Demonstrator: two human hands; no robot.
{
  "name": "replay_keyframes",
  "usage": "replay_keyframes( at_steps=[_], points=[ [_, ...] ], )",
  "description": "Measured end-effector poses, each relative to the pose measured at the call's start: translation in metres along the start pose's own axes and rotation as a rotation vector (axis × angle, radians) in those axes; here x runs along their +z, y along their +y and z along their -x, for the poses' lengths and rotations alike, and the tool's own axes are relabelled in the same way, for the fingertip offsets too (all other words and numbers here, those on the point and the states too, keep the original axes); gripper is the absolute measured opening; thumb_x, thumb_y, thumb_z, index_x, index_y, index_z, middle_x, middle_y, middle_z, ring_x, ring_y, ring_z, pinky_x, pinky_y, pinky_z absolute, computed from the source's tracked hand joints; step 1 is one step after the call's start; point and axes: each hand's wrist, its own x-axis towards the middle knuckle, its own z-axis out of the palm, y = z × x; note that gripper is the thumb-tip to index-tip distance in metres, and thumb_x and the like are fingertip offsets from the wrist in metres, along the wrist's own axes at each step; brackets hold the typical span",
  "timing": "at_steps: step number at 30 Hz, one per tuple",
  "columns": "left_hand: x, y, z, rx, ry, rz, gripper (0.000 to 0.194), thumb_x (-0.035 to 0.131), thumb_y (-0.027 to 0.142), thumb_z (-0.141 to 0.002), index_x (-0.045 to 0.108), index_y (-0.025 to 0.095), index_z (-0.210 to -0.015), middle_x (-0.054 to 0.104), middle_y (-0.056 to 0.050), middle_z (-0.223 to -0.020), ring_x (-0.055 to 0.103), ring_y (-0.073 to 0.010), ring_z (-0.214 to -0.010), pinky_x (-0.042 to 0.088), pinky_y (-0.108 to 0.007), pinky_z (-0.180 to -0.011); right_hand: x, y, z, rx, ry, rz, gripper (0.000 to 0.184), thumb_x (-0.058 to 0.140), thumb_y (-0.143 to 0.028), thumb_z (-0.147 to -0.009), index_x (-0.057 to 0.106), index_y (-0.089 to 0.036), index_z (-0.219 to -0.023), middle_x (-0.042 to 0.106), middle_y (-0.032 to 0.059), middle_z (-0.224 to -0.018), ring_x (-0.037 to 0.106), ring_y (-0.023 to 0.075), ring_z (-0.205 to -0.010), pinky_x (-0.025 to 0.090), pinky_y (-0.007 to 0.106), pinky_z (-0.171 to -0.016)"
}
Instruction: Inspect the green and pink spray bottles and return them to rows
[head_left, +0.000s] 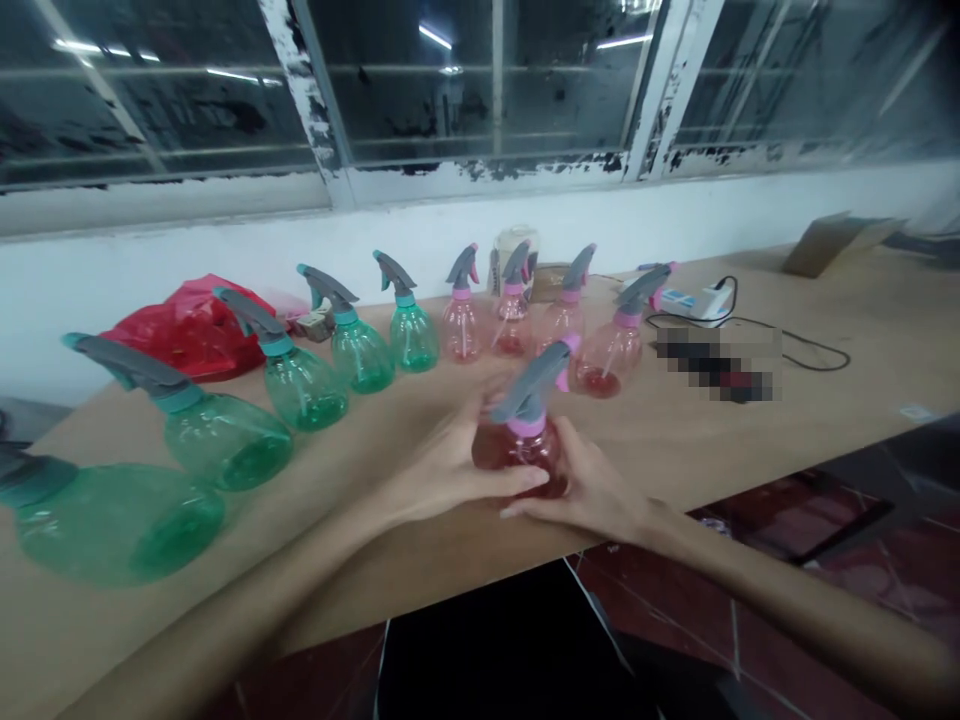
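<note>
Pink spray bottle [553, 455]: rounded, translucent, grey trigger head, pink collar and nozzle, upright above the table [420, 420] edge
Left hand [469, 460]: reaching in, fingers curled round the bottle's left side
Right hand [592, 480]: mirrors it, clamped on the right
Bottle body: between both hands' fingers

No text, brand, number or sign is legible. Dark marks on the pale, upright container [517, 238], right of the crumpled red plastic bag [199, 325], are too blurred to read. Blue markings on the flat white item [679, 299], farther right of the bag, are likewise unreadable.
</note>
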Motion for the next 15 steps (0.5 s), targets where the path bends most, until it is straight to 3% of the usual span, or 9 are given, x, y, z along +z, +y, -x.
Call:
replay_keyframes(
  at_steps=[3, 6, 10, 15],
  points=[
    [0.002, -0.021, 0.006, -0.035, 0.039, -0.098, 0.085, 0.078, 0.026, -0.064, 0.038, 0.023, -0.139, 0.041, -0.014, -0.142, 0.035, -0.0349, -0.132, 0.023, -0.054, -0.109, -0.025, 0.024, 0.017, 0.06, 0.11, 0.058, 0.086, 0.074, -0.054, -0.062, 0.033, -0.02, -0.13, 0.055, 0.0141, -0.121, 0.055, 0.0321, -0.11, 0.047, 0.05, -0.091],
    [-0.002, -0.036, 0.018, -0.057, 0.018, -0.377, 0.082, 0.072, 0.036, -0.072, 0.029, 0.028, -0.141, 0.038, -0.011, -0.144, 0.036, -0.0298, -0.132, 0.025, -0.053, -0.109, -0.051, 0.05, 0.03, 0.097, 0.255, 0.151, 0.09, 0.075, -0.053, -0.061, 0.032, -0.019, -0.131, 0.056, 0.0151, -0.121, 0.054, 0.0345, -0.111, 0.044, 0.053, -0.094],
    [-0.009, -0.042, 0.038, -0.055, 0.115, -0.537, 0.067, 0.064, 0.04, -0.08, 0.03, 0.031, -0.137, 0.048, -0.007, -0.133, 0.046, -0.0243, -0.122, 0.038, -0.048, -0.104, -0.077, 0.082, 0.038, 0.148, 0.405, 0.165, 0.088, 0.075, -0.053, -0.062, 0.033, -0.019, -0.132, 0.056, 0.0153, -0.121, 0.055, 0.0356, -0.11, 0.044, 0.054, -0.093],
    [-0.018, -0.046, 0.071, -0.05, 0.33, -0.533, 0.049, 0.059, 0.039, -0.083, 0.039, 0.028, -0.126, 0.058, -0.005, -0.106, 0.06, -0.0222, -0.1, 0.052, -0.043, -0.086, -0.09, 0.104, 0.035, 0.164, 0.494, 0.065, 0.081, 0.074, -0.053, -0.063, 0.038, -0.023, -0.128, 0.054, 0.0136, -0.122, 0.055, 0.0353, -0.111, 0.047, 0.055, -0.089]
  ],
)
